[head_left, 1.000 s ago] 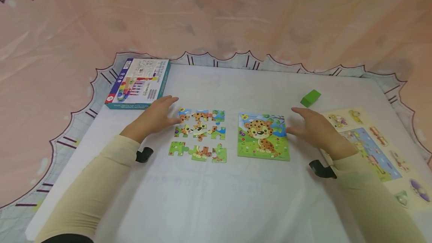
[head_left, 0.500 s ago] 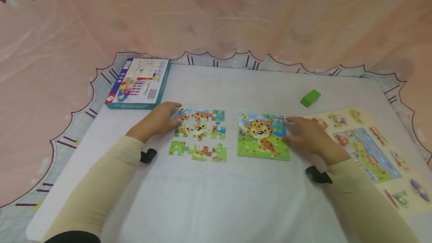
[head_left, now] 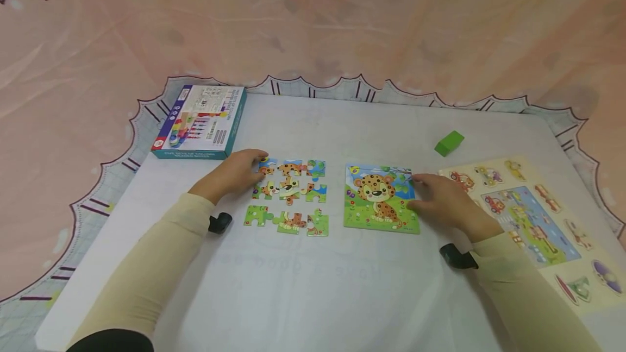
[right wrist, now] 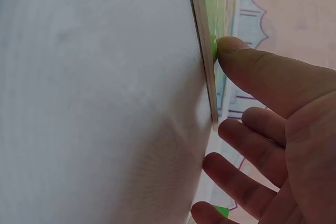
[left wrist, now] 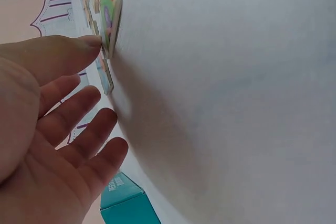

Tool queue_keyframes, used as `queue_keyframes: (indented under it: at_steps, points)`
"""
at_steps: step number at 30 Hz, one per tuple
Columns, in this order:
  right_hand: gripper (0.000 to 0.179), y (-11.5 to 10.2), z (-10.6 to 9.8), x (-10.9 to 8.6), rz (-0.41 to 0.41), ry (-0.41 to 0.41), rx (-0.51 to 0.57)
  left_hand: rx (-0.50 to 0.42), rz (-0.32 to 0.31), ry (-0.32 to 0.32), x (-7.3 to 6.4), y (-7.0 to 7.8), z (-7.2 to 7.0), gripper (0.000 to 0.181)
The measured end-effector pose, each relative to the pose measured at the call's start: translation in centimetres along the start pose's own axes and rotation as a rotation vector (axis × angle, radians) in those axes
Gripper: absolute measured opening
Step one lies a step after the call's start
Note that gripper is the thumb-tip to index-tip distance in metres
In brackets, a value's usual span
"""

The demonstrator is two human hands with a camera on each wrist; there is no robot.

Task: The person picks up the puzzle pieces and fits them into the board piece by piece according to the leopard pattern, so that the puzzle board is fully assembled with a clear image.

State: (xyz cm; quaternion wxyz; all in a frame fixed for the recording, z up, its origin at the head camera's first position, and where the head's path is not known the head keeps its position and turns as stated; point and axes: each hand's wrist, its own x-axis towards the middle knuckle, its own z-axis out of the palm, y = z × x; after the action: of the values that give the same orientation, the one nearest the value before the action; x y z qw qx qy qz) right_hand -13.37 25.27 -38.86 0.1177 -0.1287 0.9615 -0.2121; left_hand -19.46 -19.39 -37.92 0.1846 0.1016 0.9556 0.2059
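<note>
In the head view, loose leopard jigsaw pieces [head_left: 288, 192] lie in three spaced rows on the white table. My left hand [head_left: 233, 174] is at their upper left, thumb and index finger near the left pieces. The left wrist view shows its thumb [left wrist: 58, 56] at the edge of a puzzle piece [left wrist: 111, 14], other fingers loosely spread. To the right lies a square leopard picture board [head_left: 381, 200]. My right hand [head_left: 450, 202] is at its right edge. In the right wrist view the thumb [right wrist: 262, 72] touches the board's face near its edge [right wrist: 202, 40]; the other fingers are relaxed and apart.
A teal-sided box [head_left: 200, 121] lies at the back left. Behind the right hand sits a green block [head_left: 449, 143]. A cream picture-puzzle board [head_left: 538, 221] lies on the right, partly under the right forearm. A scalloped patterned cloth border [head_left: 337, 90] edges the far side.
My left hand has moved right and slightly nearer, up to the left pieces. My right hand has moved left onto the picture board's edge. The pieces and board stay in place.
</note>
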Motion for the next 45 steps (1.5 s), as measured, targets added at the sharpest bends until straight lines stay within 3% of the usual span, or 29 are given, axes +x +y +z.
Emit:
queue_keyframes:
  at_steps: [9,31,45]
  points:
    - [0.067,0.0,0.1,0.2,0.015,-0.015,0.011,0.003,0.015,-0.015,0.1,0.0,-0.3,0.053]
    - [0.061,-0.6,0.3,0.4,0.028,-0.040,0.048,-0.025,-0.013,-0.012,1.0,-0.9,-0.6,0.048]
    - [0.060,-0.4,0.4,0.5,0.009,-0.033,0.026,0.068,0.042,0.016,1.0,-1.1,-0.8,0.047]
